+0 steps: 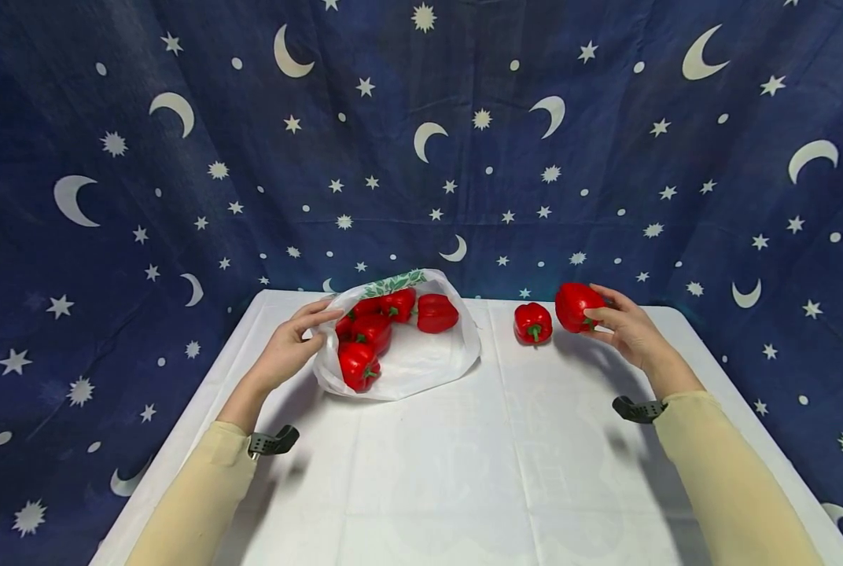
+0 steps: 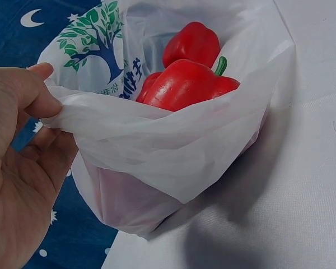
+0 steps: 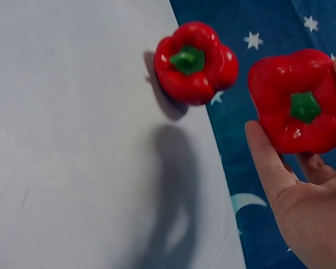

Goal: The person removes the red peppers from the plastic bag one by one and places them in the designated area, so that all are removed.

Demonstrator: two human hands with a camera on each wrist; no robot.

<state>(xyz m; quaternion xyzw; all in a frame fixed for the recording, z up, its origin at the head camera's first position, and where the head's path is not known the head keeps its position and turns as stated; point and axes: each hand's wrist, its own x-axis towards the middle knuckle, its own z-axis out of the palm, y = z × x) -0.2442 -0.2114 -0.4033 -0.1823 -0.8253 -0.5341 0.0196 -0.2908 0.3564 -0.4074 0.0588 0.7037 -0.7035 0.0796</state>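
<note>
A white plastic bag (image 1: 421, 369) with a green leaf print lies at the back left of the table, its mouth spread wide. Several red bell peppers (image 1: 372, 333) are inside it. My left hand (image 1: 290, 346) pinches the bag's left rim between thumb and fingers, seen closely in the left wrist view. On the right, my right hand (image 1: 630, 334) grips one red bell pepper (image 1: 575, 306) above the table, its green stem facing the right wrist camera. Just left of that, another red bell pepper (image 1: 532, 323) rests on the table, apart from the hand.
A white cloth (image 1: 436, 472) covers the table. Behind and on both sides hangs a dark blue curtain (image 1: 393, 157) with moons and stars, close to the table's back edge. Each wrist wears a dark strap (image 1: 637, 409).
</note>
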